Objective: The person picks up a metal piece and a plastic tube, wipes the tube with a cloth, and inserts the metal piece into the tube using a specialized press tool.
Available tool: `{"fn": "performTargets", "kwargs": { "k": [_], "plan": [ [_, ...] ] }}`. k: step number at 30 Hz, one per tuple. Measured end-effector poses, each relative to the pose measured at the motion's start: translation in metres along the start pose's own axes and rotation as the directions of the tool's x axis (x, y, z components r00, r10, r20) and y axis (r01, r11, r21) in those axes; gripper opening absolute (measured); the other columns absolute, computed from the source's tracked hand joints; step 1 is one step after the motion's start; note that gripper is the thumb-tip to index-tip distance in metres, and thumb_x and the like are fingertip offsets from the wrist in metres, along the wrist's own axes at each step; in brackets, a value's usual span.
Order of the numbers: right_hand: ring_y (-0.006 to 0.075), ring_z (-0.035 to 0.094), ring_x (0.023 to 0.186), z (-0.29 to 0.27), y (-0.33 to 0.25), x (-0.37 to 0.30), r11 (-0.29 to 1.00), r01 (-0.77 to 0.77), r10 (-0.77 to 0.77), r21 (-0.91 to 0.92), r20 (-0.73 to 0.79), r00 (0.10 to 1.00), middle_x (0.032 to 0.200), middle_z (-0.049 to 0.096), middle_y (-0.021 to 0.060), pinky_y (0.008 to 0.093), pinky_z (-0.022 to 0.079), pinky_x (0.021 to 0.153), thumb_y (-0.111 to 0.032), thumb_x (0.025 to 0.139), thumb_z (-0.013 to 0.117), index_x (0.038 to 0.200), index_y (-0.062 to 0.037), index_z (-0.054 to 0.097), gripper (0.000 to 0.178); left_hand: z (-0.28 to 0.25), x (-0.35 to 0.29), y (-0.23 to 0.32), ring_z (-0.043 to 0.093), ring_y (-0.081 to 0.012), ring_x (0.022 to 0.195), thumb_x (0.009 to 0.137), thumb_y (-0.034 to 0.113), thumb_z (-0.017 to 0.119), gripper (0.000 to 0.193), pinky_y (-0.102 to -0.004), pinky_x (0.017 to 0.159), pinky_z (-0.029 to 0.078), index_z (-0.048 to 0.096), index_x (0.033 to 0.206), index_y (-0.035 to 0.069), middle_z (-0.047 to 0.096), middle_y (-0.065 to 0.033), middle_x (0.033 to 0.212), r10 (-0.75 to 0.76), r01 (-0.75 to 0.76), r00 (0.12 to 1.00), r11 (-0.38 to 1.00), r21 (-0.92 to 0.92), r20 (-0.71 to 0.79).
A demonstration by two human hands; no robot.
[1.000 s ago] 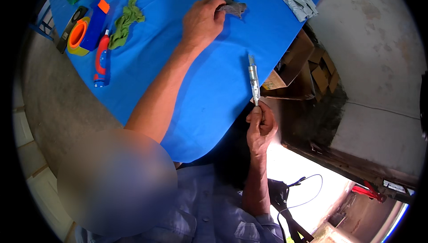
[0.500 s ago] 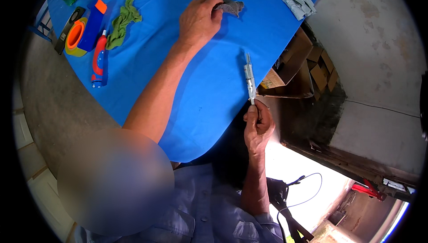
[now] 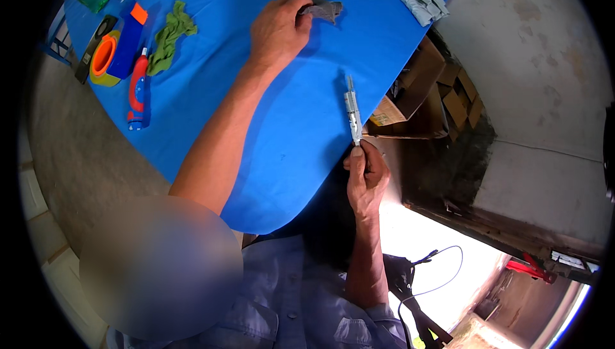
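1. Broadly, the table (image 3: 301, 150), draped in a blue cover, filled the upper left and carried nearly everything in view.
2. Cardboard boxes (image 3: 423, 92) stood beside the table's right edge, close to the raised tool and the nearest thing that could obstruct it.
3. The left hand (image 3: 277, 28) lay on the cover, its grip closed on a grey rag (image 3: 323, 8); the rag looked soft and limp.
4. The right hand (image 3: 365, 179) hovered at the table's near edge, its grip pinched on the lower end of a metal tool (image 3: 352, 110).
5. The metal tool stood upright above the fingers; it seemed stiff, light and smooth, best held along the shaft.
6. Well apart at left lay a red flashlight (image 3: 136, 92), an orange tape roll (image 3: 102, 64) and a green cloth (image 3: 170, 35).
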State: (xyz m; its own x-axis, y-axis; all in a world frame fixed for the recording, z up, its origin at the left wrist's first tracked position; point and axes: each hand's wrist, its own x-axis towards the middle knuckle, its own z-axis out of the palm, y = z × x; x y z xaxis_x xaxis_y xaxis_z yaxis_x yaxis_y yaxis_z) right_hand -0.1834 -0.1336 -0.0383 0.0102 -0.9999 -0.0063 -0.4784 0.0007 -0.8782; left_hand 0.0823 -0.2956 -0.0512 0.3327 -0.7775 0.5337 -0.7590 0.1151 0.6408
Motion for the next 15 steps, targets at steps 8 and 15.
{"fn": "performTargets", "kwargs": {
  "k": [8, 15],
  "plan": [
    [0.0169, 0.068, 0.073, -0.001, 0.005, 0.003, 0.998, -0.044, 0.044, 0.046, 0.007, 0.999, 0.081, 0.071, 0.0117, 0.0314, 0.054, 0.071, -0.017, 0.102, 0.064, 0.115, 0.0049, 0.072, 0.027, 0.002, 0.000, -0.001, 0.070, -0.0327, 0.102, 0.096, 0.017, 0.072, 0.025, -0.0434, 0.085, 0.056, 0.073, 0.120, 0.011, 0.074, -0.0115, 0.113, 0.020, -0.020, 1.000, 1.000, -0.022, -0.008],
    [0.0131, 0.064, 0.072, -0.008, 0.007, 0.007, 0.966, -0.066, 0.049, 0.251, 0.074, 0.996, 0.079, 0.068, 0.0070, 0.0281, 0.053, 0.069, -0.019, 0.108, 0.062, 0.113, 0.0074, 0.071, 0.029, 0.003, 0.002, -0.009, 0.071, -0.0341, 0.098, 0.099, 0.016, 0.071, 0.026, -0.0431, 0.080, 0.057, 0.071, 0.124, 0.010, 0.073, -0.0149, 0.115, 0.046, -0.045, 0.999, 0.996, -0.071, 0.013]
  ]
}}
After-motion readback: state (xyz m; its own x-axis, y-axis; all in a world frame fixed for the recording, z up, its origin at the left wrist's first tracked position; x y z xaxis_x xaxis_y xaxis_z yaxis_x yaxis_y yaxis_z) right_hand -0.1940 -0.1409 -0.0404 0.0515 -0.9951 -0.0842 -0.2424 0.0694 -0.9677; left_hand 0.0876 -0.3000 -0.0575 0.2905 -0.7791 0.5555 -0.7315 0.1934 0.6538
